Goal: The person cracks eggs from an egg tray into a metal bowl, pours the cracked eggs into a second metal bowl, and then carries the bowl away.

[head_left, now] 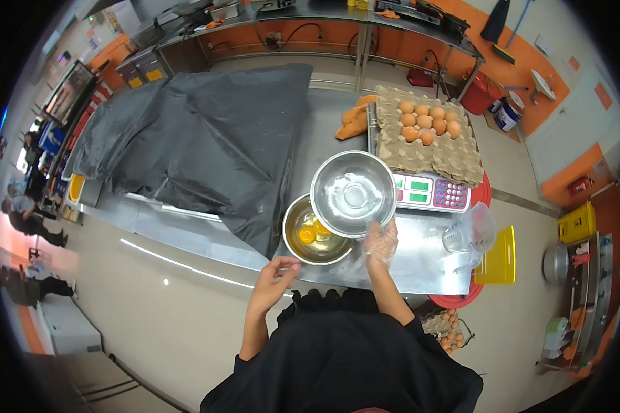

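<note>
My right hand [380, 246], in a clear plastic glove, grips the lower right rim of a shiny metal bowl [353, 193]. That bowl is held over part of a second metal bowl [295, 256], where egg yolks [308, 235] lie in clear egg white. I see no yolk in the held bowl. My bare left hand [274, 283] is beside the lower left rim of the second bowl, fingers loosely bent and apart, holding nothing; whether it touches the rim I cannot tell. Brown eggs [425, 122] sit in a cardboard egg tray [455, 157] at the upper right.
A digital scale [420, 198] is in front of the egg tray. Clear plastic jugs [472, 230] stand at the table's right end, near a yellow bin [499, 256]. Black plastic sheeting [220, 131] covers the left side. An orange cloth [355, 120] lies behind the bowls.
</note>
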A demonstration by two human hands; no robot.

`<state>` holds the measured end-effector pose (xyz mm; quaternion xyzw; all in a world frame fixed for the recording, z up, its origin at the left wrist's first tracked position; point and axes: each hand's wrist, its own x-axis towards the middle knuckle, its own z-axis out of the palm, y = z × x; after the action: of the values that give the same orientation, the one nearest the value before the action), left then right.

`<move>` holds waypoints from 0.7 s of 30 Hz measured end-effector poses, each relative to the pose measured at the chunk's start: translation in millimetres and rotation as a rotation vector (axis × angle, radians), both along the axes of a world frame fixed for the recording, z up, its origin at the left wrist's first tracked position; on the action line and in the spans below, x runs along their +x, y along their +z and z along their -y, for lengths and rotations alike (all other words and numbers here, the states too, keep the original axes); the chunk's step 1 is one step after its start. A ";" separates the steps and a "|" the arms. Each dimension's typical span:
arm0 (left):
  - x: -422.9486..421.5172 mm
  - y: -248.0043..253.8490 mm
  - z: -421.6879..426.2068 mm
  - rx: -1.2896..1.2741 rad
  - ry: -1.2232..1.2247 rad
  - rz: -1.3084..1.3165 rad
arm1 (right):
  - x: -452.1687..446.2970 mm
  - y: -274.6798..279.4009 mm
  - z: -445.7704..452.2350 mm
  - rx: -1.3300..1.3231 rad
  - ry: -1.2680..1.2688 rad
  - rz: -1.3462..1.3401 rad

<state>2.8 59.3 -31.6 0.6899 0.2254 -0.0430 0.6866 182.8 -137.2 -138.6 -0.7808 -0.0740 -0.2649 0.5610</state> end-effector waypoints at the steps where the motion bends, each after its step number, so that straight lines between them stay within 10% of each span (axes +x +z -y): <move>1: 4.8 10.1 -0.6 -0.018 -0.001 0.008 | -1.6 7.6 3.0 0.020 0.107 -0.301; 3: 18.0 24.3 -1.7 -0.008 -0.012 0.068 | -11.9 68.9 17.2 0.881 0.255 -0.978; 6: 44.3 33.6 0.5 -0.018 -0.022 0.151 | -23.7 66.0 57.9 1.019 0.180 -1.147; 16: 120.6 19.7 63.1 -0.010 -0.160 0.135 | -38.8 36.3 169.4 0.321 0.050 -1.003; 19: 125.3 14.3 77.1 -0.030 -0.205 0.124 | -19.7 137.0 161.4 -0.839 0.059 -1.211; 21: 123.5 5.7 83.1 -0.067 -0.243 0.096 | 7.3 169.8 176.9 -0.920 0.217 -0.881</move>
<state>126.3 -23.8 -25.9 0.6900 0.1056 -0.1003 0.7090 190.1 -314.2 31.2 -0.9651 -0.0213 0.1977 0.1706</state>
